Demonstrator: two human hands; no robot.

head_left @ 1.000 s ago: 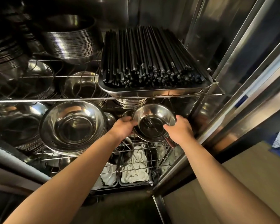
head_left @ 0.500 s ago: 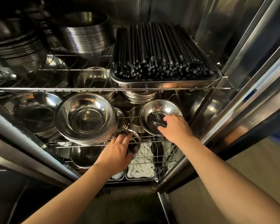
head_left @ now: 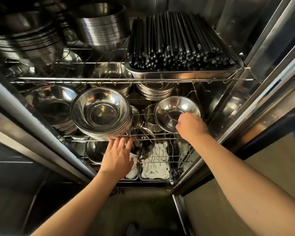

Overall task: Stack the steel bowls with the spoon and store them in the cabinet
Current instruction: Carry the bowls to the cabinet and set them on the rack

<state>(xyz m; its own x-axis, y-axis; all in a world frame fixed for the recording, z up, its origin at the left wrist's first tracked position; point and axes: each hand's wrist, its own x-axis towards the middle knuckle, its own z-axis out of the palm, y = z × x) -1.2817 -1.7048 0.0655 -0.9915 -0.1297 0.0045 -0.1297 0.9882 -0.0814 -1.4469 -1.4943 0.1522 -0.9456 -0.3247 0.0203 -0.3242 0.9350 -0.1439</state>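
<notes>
My right hand point(head_left: 191, 126) holds the near rim of the steel bowl point(head_left: 176, 112), so it sits steady on the middle wire shelf point(head_left: 160, 135) in the cabinet. The spoon point(head_left: 170, 117) lies inside it. My left hand point(head_left: 118, 155) is open wide, fingers touching the big bowl stack point(head_left: 100, 114), holding nothing.

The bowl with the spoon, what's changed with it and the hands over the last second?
The left hand let go of the bowl and dropped to the shelf's front edge, its fingers by the big bowl stack. The bowl now sits on the middle shelf, spoon inside. The right hand is still on its near rim. The chopstick tray is unchanged.
</notes>
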